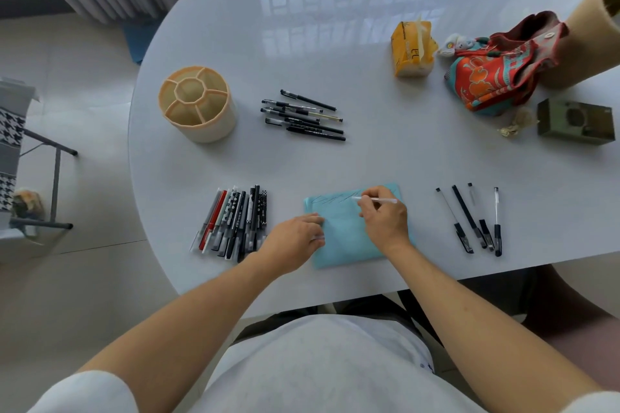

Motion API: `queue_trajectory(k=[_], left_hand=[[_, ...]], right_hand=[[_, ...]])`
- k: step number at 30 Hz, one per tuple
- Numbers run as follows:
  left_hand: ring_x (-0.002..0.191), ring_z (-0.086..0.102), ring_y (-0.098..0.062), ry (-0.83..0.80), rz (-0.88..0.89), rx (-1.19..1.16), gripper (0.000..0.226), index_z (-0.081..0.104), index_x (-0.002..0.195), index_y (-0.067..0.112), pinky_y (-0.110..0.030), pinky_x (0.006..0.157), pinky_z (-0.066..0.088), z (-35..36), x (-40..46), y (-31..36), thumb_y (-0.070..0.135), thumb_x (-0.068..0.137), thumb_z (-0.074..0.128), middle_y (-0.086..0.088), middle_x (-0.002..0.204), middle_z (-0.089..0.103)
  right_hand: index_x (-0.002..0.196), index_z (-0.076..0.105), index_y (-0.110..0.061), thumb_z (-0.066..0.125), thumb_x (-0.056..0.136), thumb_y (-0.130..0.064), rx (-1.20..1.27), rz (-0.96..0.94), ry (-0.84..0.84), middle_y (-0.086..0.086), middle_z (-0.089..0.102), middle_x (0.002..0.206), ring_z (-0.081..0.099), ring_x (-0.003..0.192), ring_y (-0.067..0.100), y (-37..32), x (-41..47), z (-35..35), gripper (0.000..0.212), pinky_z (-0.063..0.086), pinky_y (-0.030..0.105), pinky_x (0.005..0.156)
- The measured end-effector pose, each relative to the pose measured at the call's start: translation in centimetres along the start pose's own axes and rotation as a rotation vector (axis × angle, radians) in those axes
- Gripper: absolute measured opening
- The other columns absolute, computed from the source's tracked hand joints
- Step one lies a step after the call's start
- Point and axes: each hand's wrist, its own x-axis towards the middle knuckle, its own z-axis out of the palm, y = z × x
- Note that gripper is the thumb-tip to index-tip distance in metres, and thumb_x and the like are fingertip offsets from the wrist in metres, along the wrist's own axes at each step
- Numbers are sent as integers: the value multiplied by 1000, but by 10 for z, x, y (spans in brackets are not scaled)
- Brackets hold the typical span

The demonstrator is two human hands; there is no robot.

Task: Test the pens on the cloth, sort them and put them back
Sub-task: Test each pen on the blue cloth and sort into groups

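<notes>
A: Pens first: where do they lie?

B: Three groups on the white table (369, 151). A black batch (303, 116) lies at twelve o'clock from the blue cloth (349, 238), a patterned batch (235, 221) just beside the cloth at nine o'clock, and four slim pens (476, 220) well apart at three o'clock.

A: And the cloth?

B: It lies flat near the table's front edge, with dark scribbled strokes (335, 199) along its far side.

A: The hands?

B: The right hand (384, 216) has its fingers curled round a clear pen (375, 200), tip toward the strokes at nine o'clock. The left hand (295, 235) lies on the cloth's left edge, fingers loosely extended, pressing it down and holding nothing.

A: The holder?

B: The beige divided pen holder (198, 104) stands upright at ten o'clock from the cloth; I see no pens in the compartments.

A: Anything else?

B: A yellow tissue pack (412, 50), a colourful fabric bag (496, 70) and a green box (575, 122) at about two o'clock.
</notes>
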Motion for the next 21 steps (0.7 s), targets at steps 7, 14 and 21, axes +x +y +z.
queue_trajectory(k=[7,14,21], left_hand=[[103,64,-15,75,-100,-125,22,73,104,18,-36,91,51,-6,1,7,34,99,58,5,116,70],[77,60,-11,89,-101,-134,21,72,105,26,-31,68,48,-10,-1,18,39,98,58,9,90,70],[73,58,-10,76,-17,-142,19,73,102,19,-26,67,45,-13,-1,26,33,97,61,7,86,70]], right_hand=[[87,63,-3,61,94,-3,459,145,-143,17,74,75,67,61,23,-19,-25,-23,7,59,40,68],[86,63,-1,59,96,2,527,165,-273,21,71,74,67,63,27,-25,-52,-28,12,61,34,67],[88,65,0,62,97,-2,522,149,-337,19,74,77,69,65,28,-22,-58,-22,9,62,36,70]])
